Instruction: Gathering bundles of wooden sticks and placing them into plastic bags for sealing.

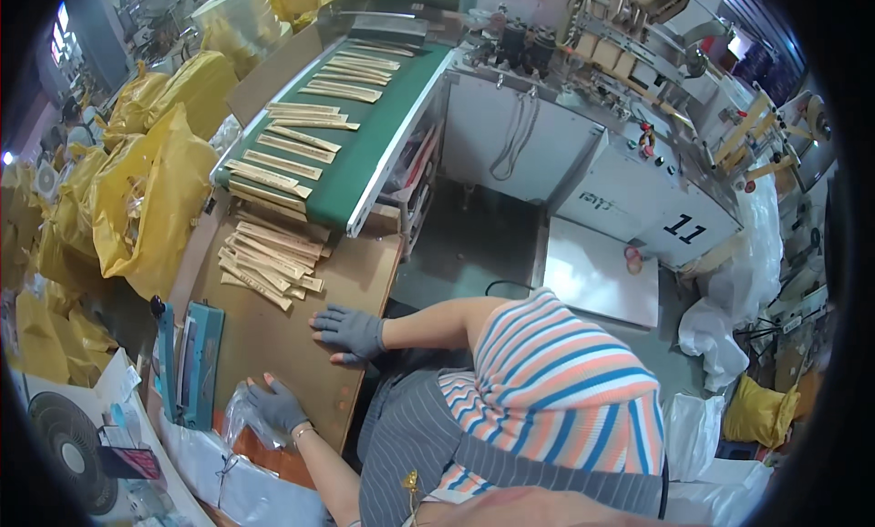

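Note:
My right hand (351, 334), in a grey glove with bare fingertips, lies flat on the brown tabletop (342, 281) with its fingers stretched out and nothing in it. Nearer me and to the left, my left hand (279, 407), gloved alike, grips a crumpled clear plastic bag (242, 419) at the table's edge. Beyond the hands lies a loose pile of long, narrow tan paper packets (269, 258), apart from both. More such packets (290, 164) rest in rows on the green conveyor belt (351, 153), whose near end stands just above the pile.
Left of my hands stands a teal bag sealer (196, 363) with a long arm. Clear plastic bags (264, 491) lie in a stack nearby, and a black fan (73, 450) sits at lower left. Yellow sacks (150, 208) crowd the left side; a white machine cabinet (652, 199) stands right.

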The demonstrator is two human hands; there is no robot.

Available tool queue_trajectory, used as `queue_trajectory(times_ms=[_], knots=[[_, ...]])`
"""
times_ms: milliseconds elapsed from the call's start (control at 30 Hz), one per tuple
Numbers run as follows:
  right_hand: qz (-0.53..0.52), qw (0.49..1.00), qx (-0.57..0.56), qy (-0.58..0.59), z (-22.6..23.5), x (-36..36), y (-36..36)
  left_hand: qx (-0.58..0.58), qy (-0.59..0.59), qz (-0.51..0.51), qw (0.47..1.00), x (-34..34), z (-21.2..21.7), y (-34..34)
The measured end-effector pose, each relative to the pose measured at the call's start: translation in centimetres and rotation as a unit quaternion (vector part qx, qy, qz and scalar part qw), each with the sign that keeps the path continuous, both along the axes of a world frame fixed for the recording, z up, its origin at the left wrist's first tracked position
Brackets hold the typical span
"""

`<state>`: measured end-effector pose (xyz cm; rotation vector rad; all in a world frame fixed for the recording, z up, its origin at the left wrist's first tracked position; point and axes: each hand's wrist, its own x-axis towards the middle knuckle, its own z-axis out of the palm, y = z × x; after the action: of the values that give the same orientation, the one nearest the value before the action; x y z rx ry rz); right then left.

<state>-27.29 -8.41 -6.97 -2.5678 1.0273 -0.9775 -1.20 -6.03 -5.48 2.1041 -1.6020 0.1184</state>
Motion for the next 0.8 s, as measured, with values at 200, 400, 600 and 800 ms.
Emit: queue_trajectory(times_ms=[200, 400, 600, 800], knots=[[0.008, 1.000, -0.008, 0.012, 0.1, 0.2, 0.0, -0.032, -0.015, -0.011, 0.999, 0.7, -1.2, -0.2], [0.010, 1.000, -0.014, 0.013, 1.4, -0.4, 0.3, -0.043, 0.007, -0.022, 0.999, 0.5, -0.7, 0.0], [0.012, 1.000, -0.016, 0.018, 1.4, -0.3, 0.3, -0.025, 0.011, -0.015, 1.000, 1.1, -1.4, -0.2], [0.017, 1.000, -0.013, 0.004, 1.1, -0.3, 0.2, -0.009, 0.040, -0.015, 0.999, 1.2, -1.6, -0.3]])
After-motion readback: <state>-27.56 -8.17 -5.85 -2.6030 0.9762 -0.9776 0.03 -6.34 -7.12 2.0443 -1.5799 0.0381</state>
